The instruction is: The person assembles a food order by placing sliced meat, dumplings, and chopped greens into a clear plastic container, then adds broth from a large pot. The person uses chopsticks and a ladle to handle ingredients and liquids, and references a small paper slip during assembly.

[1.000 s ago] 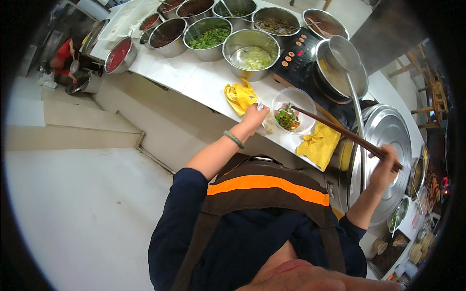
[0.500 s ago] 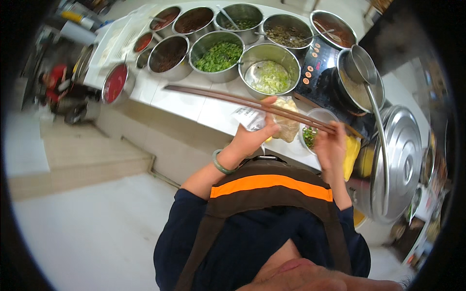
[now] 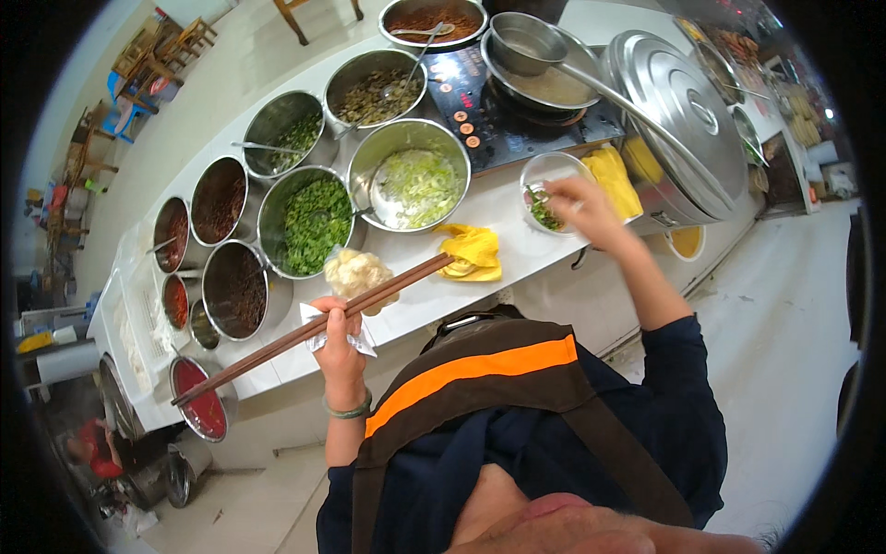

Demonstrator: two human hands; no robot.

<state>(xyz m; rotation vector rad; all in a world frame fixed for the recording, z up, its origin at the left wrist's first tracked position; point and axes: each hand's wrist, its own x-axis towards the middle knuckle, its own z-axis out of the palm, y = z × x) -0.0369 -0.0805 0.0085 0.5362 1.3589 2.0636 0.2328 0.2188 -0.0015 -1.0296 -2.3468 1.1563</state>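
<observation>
My left hand is closed around a pair of long brown chopsticks, a clear bag of pale, lumpy food and a piece of white paper. The chopsticks slant across the front of the counter, their far-left ends over a pot of red sauce. My right hand is over the rim of a clear bowl with chopped green bits in it. Its fingers are blurred, so whether they pinch anything does not show. A crumpled yellow cloth lies between my hands.
Several steel pots crowd the white counter, among them chopped herbs and shredded pale-green vegetable. Behind the bowl, an induction cooker carries a pan with a ladle. A large lidded steel pot stands at the right.
My right hand has let go of the chopsticks and moved right to the clear bowl. My left hand keeps the chopsticks and the bag. The whole view has turned, so the counter appears shifted.
</observation>
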